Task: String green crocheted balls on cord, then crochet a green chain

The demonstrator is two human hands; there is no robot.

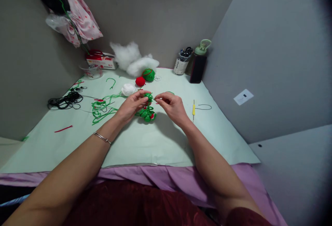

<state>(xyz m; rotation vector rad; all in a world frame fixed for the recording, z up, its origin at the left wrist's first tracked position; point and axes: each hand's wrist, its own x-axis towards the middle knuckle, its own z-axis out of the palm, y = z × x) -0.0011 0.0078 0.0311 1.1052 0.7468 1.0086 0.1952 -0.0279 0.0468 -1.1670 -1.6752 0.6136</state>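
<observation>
My left hand (132,104) is closed around a small green crocheted piece (148,96), held up over the table between thumb and fingers. Close beside it, my right hand (171,105) pinches something thin at the piece's right edge. Whether that is a yarn end or a needle is too small to tell. Just below the hands lies a bunch of green crocheted parts (147,115) with a red and white patch. To the left, loose green yarn (100,115) trails in tangles across the pale table cover.
White stuffing (129,58) is heaped at the back, near a red yarn ball (140,81), green yarn ball (148,75) and white yarn ball (128,89). A yellow-handled crochet hook (193,109) lies right. Black cord (64,101) lies left. A bottle (201,49) stands behind a phone (198,68).
</observation>
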